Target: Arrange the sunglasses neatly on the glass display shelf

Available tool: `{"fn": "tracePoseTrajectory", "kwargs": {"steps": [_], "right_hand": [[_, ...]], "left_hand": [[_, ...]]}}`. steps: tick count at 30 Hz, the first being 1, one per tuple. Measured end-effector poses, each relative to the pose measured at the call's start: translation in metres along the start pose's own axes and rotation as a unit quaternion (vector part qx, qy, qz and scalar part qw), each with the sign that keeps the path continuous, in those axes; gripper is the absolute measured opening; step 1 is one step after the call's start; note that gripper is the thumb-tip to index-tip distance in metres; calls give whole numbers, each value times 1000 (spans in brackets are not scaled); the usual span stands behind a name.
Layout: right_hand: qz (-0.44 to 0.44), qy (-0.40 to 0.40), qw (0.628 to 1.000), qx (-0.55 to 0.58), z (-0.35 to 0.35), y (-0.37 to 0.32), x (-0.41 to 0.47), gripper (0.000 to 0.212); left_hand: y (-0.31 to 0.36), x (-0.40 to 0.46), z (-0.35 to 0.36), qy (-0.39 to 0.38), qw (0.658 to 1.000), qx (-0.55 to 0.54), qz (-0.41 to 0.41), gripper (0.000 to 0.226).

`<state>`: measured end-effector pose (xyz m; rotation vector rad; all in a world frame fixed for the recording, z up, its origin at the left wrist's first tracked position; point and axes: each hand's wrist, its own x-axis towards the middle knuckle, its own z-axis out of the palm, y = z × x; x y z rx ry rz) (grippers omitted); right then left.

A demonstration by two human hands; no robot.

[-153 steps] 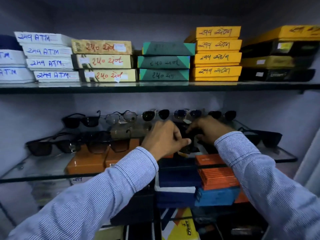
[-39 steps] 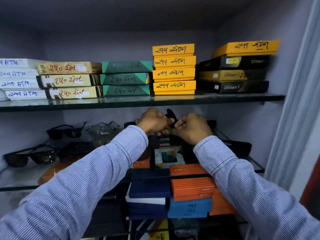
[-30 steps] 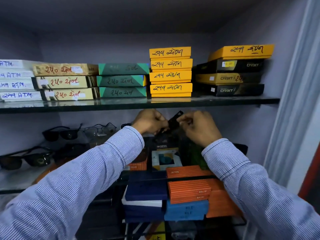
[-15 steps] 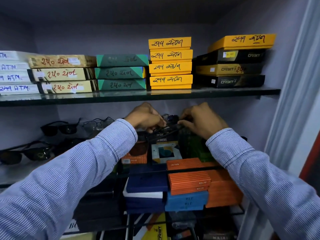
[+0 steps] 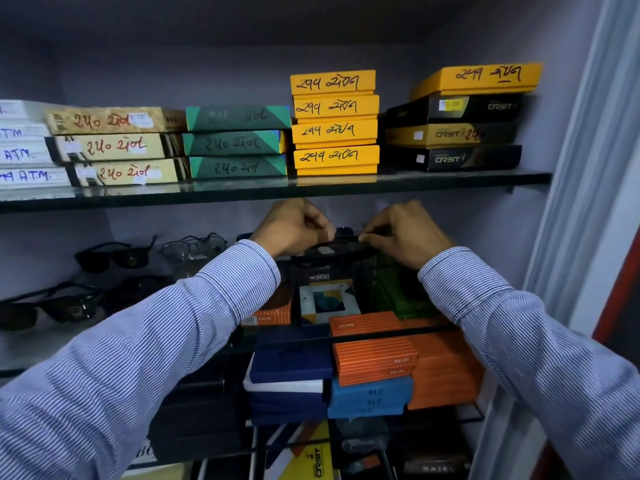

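L hand (image 5: 294,226) + R hand (image 5: 405,233) pinch dark sunglasses (image 5: 334,249) | upper shelf (image 5: 277,194) just above | boxes (image 5: 374,362) below

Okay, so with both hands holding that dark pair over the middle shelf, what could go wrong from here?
1. The dark sunglasses are pinched only at their ends by the left hand and right hand; a slip could drop them onto the glass shelf.
2. The striped sleeve hangs close to the clear-lens glasses and might nudge them.
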<state>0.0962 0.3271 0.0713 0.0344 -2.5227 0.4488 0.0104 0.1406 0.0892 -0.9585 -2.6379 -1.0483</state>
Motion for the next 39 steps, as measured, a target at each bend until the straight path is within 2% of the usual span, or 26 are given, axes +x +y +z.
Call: {"fn": "tracePoseTrajectory", "kwargs": {"steps": [2,6,10,14,19,26,32,35,37,39], "right_hand": [[3,8,1000,6,-2,1,0,17],[18,9,1000,18,-2,3,-2,18],[80,49,995,15,-3,5,-1,19],[183,47,982,16,-8,11,1,16],[242,8,970,11,3,17,6,14],[234,-55,971,-2,12,19,9,24],[221,-59,973,-17,24,20,7,10],[232,-68,970,-20,30,24,12,15],[219,-51,974,-20,26,23,9,20],[216,8,976,12,16,15,-5,22]], "left_hand": [[-1,-3,-2,13,1000,-12,4,19],[-3,-7,1,56,996,50,38,16],[0,-7,6,77,993,78,34,11],[-5,-2,8,90,990,107,-9,7],[-15,3,14,58,990,113,-66,15],[-24,4,17,7,984,145,-102,21],[-29,2,23,-3,983,163,-88,25],[-33,5,25,-10,982,164,-90,23],[-32,1,22,14,984,165,-68,26],[-28,-12,20,68,979,192,-29,27]]}}
